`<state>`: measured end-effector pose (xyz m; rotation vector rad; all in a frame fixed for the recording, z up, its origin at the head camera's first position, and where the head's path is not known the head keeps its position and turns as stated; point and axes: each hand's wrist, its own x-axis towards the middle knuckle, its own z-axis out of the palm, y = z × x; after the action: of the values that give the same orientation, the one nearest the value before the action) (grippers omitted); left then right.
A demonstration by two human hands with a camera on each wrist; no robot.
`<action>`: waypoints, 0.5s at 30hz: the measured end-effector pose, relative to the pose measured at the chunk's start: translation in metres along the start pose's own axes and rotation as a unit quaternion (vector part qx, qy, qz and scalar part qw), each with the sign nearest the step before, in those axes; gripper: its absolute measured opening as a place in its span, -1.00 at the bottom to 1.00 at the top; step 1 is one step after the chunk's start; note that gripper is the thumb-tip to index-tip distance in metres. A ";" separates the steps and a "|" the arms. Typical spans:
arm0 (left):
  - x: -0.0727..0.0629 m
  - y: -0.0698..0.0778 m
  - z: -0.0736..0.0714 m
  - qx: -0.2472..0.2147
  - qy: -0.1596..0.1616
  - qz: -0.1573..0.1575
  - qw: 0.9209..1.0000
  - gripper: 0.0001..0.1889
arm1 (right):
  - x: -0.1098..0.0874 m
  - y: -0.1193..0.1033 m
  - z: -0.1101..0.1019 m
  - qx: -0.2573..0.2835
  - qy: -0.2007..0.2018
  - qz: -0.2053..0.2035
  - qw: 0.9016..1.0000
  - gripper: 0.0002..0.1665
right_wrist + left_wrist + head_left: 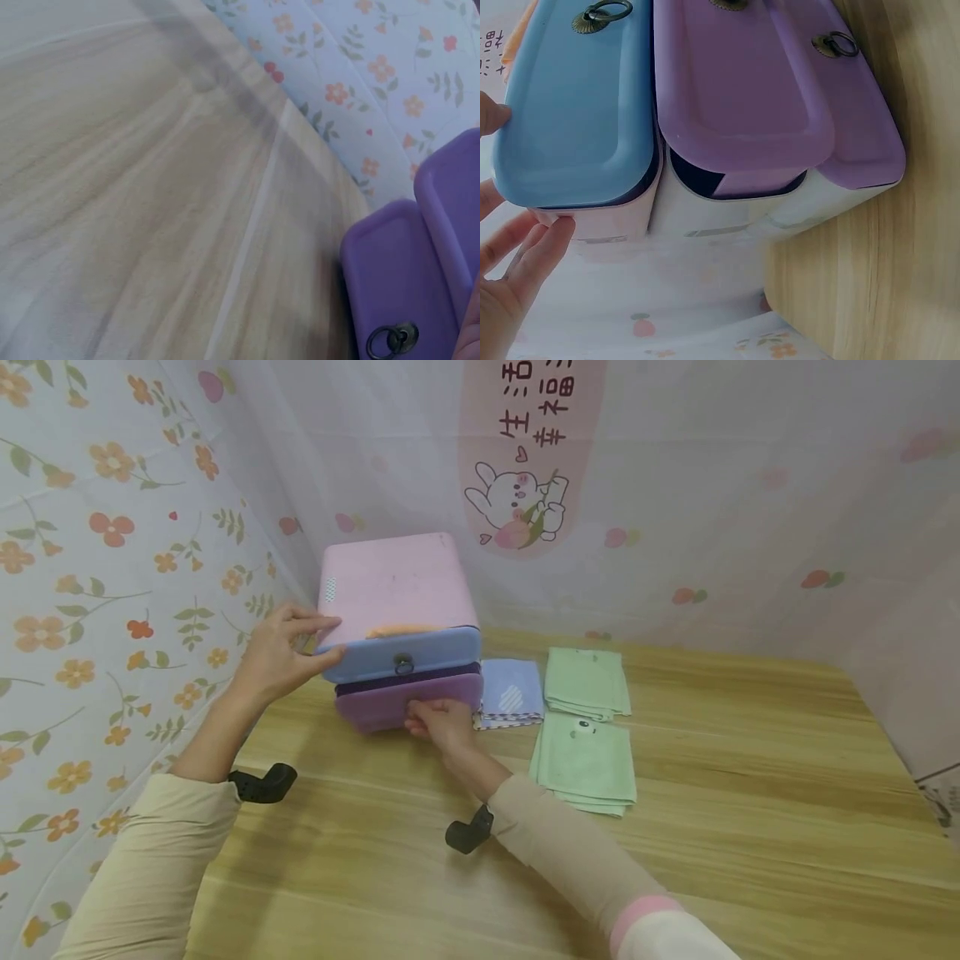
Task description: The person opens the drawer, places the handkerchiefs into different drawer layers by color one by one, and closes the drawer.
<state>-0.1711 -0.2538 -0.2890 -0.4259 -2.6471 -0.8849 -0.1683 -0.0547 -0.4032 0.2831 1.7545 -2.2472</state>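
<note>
A small drawer chest with a pink top [397, 581] stands at the back left of the table. Its blue drawer [577, 112] is uppermost, with a brass ring handle and some orange cloth [401, 630] at its upper edge. Below it, the middle purple drawer [742, 82] is pulled out a little, leaving a dark gap. The lowest purple drawer [397, 277] lies further back. My left hand [281, 647] touches the chest's upper left corner, fingers fairly straight. My right hand [442, 722], fingers curled, pinches the middle drawer's handle, which the fingers hide in the head view.
Right of the chest lies a folded blue cloth [512, 689]. Two folded green cloths, a rear one [588, 681] and a front one [585, 764], lie beside it. Flowered fabric [112, 568] hangs along the left, and a pale printed curtain [675, 510] behind the wooden table [750, 827].
</note>
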 end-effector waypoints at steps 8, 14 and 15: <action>0.000 -0.001 0.001 -0.001 0.023 0.025 0.999 -0.63 | -0.012 0.004 -0.004 0.019 -0.011 -0.004 1.000 -0.79; 0.000 0.000 0.000 -0.010 0.016 0.019 1.000 -0.62 | -0.020 0.008 -0.007 0.021 -0.013 -0.016 1.000 -0.79; 0.000 0.000 0.000 -0.013 0.013 0.015 1.000 -0.62 | -0.017 0.014 -0.009 0.023 -0.018 -0.030 0.999 -0.80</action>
<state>-0.1712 -0.2537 -0.2886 -0.4555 -2.6011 -0.9116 -0.1479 -0.0476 -0.4124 0.2018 1.7175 -2.3219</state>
